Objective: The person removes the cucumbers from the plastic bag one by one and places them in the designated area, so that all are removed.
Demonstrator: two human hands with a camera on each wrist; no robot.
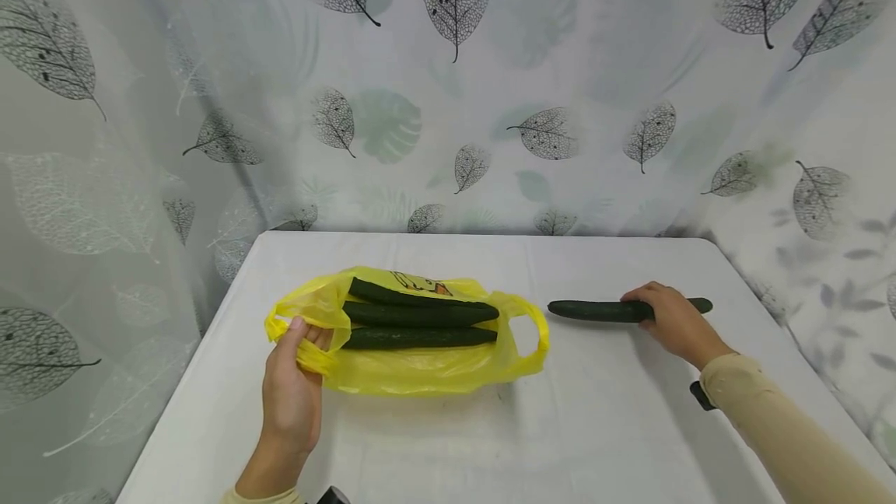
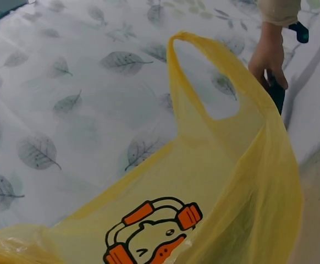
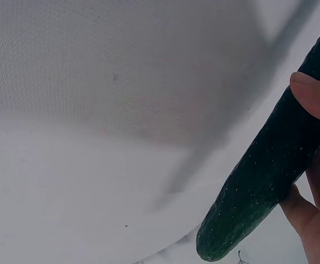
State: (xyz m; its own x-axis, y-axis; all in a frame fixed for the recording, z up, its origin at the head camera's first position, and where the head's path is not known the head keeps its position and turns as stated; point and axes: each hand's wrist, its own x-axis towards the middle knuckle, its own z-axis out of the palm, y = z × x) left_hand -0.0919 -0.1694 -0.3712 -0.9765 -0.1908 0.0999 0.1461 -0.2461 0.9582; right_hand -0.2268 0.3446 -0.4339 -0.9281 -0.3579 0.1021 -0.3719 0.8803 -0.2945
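My left hand (image 1: 292, 383) grips one handle side of a yellow plastic bag (image 1: 420, 376), holding its mouth spread. Inside the bag lie three dark green cucumbers (image 1: 420, 338), side by side and lengthwise. A cartoon print with orange parts (image 2: 154, 231) shows on the bag in the left wrist view. Off to the right, my right hand (image 1: 668, 321) holds another cucumber (image 1: 588, 311) around its middle, over the white table. In the right wrist view, the thumb presses on one side of this cucumber (image 3: 259, 170) and fingers support the other; its shadow falls apart from it.
The white-covered table (image 1: 588, 426) has rounded far corners. Behind it and along both sides hangs a pale curtain (image 1: 448, 107) printed with leaves. The bag's free handle loop (image 1: 537, 337) points toward the right hand's cucumber.
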